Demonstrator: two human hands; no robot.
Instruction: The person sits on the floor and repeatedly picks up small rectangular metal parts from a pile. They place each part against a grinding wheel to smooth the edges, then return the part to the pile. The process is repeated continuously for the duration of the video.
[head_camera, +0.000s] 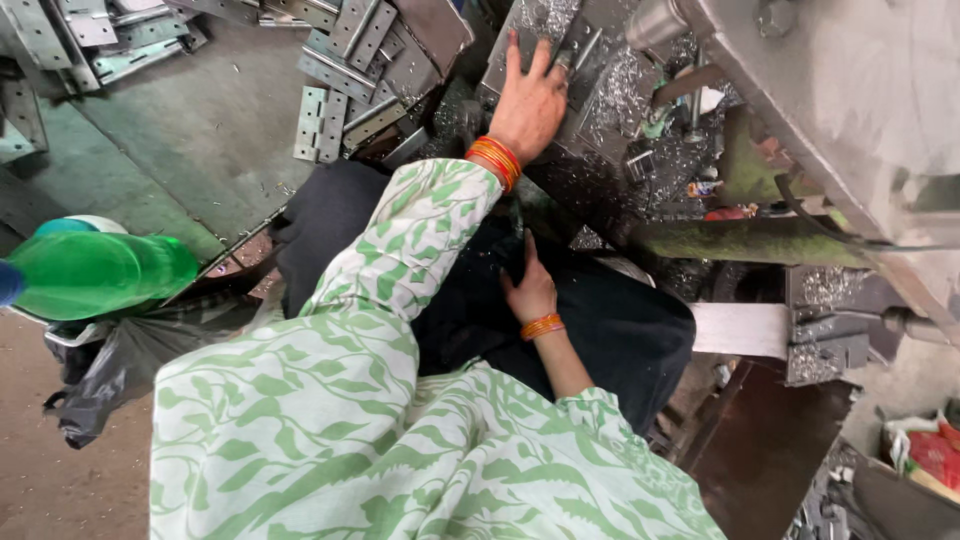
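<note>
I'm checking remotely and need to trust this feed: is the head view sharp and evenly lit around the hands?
Head view: the left hand on the metal plate is sharp; the right hand lies in dim shade on dark cloth; the green bottle at the left edge is soft, too close; the machine casing top right is bright, slightly washed out; straight edges bow near the corners.

A metalworking workshop, plainly. Shown by piles of flat grey steel hinge plates with punched holes (345, 70) heaped on a worn green-grey metal bench (200, 130), glittering silver metal shavings (640, 100) scattered everywhere, and a heavy grey machine body with bolts and a thick bar (850, 90) at the right.
</note>
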